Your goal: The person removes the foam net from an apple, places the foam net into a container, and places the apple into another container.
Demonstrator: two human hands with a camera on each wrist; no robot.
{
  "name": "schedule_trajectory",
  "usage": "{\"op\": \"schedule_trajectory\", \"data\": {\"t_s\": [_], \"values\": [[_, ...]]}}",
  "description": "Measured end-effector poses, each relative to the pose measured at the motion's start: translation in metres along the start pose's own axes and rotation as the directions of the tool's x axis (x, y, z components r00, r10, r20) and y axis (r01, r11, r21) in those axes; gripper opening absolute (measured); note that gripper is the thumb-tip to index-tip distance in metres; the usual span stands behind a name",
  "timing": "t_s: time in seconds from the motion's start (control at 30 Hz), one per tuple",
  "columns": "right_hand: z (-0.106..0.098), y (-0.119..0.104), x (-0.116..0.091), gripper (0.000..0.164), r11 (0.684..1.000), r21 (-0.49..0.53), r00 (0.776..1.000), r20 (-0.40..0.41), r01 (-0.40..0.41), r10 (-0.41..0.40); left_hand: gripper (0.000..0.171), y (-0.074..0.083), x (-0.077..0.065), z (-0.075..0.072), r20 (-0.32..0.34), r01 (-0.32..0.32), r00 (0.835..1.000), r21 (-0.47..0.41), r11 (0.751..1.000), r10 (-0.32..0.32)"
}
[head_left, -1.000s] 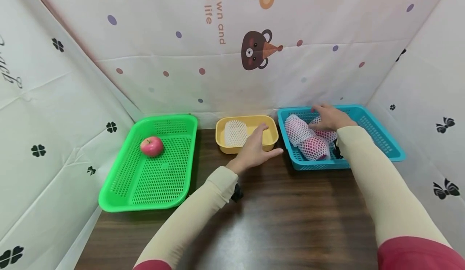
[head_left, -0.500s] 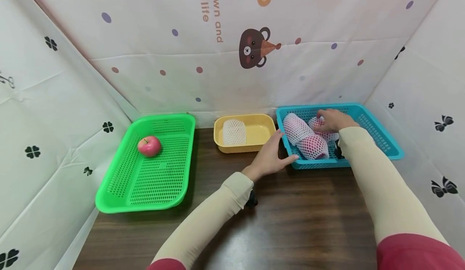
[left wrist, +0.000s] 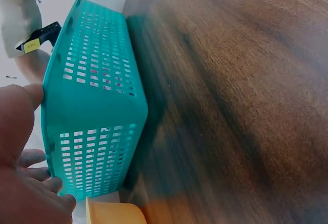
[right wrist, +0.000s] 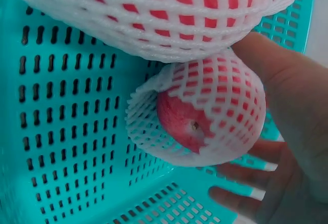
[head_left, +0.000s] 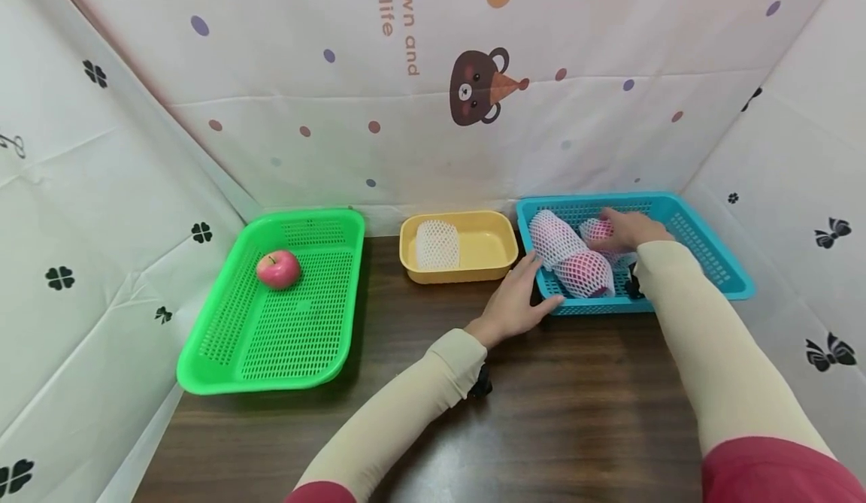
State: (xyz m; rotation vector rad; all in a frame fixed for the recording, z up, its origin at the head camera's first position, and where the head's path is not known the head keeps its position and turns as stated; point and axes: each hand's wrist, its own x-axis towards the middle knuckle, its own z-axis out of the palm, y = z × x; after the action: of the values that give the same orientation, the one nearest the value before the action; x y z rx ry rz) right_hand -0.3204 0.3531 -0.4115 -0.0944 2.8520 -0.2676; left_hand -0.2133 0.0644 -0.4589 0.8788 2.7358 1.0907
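Observation:
In the head view, a blue basket (head_left: 643, 305) holds several fruits in white foam nets. My right hand (head_left: 628, 231) is inside it, gripping a red apple in a foam net (right wrist: 225, 101) with thumb and fingers on opposite sides. The right wrist view shows the apple's bare red end poking from the net. Other netted fruits (head_left: 556, 238) lie to the left of this hand, one long net and one round (head_left: 585, 274). My left hand (head_left: 510, 304) rests against the basket's near left corner, its fingers extended along the left side and the thumb at the front rim.
A yellow container (head_left: 489, 247) with a folded white foam net (head_left: 437, 245) stands at the back middle. At left, a green basket (head_left: 271, 384) holds one bare red apple (head_left: 278, 269). Printed cloth walls (head_left: 304, 59) enclose the dark wooden table (head_left: 561, 413).
My left hand has moved right, from over the yellow container to the blue basket's corner. My right hand has lowered and shifted slightly right, closing around the netted apple.

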Motion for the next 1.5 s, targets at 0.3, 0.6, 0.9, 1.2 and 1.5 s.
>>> {"op": "schedule_trajectory", "data": {"t_s": [0.3, 0.6, 0.9, 1.2, 1.5], "values": [[0.002, 0.019, -0.002, 0.107, 0.991, 0.092, 0.992, 0.095, -0.097, 0.088, 0.075, -0.001, -0.002, 0.002, -0.023, -0.018, 1.000, -0.009, 1.000, 0.017], [0.003, 0.025, -0.001, 0.112, 0.985, 0.112, 0.984, 0.132, -0.132, 0.117, 0.075, -0.004, -0.002, 0.004, -0.037, -0.022, 0.999, -0.002, 1.000, 0.022], [0.001, 0.017, -0.005, 0.107, 0.984, 0.100, 0.981, 0.143, -0.145, 0.130, 0.075, -0.004, -0.003, 0.003, -0.043, -0.029, 0.999, -0.004, 1.000, 0.028], [0.001, 0.018, -0.003, 0.108, 0.979, 0.128, 0.978, 0.151, -0.161, 0.141, 0.075, -0.002, -0.004, 0.002, -0.040, -0.020, 0.999, 0.005, 1.000, 0.021], [0.000, 0.018, -0.005, 0.108, 0.979, 0.144, 0.980, 0.154, -0.145, 0.123, 0.076, -0.002, -0.004, 0.002, -0.030, -0.013, 0.999, 0.012, 1.000, 0.013]]}}
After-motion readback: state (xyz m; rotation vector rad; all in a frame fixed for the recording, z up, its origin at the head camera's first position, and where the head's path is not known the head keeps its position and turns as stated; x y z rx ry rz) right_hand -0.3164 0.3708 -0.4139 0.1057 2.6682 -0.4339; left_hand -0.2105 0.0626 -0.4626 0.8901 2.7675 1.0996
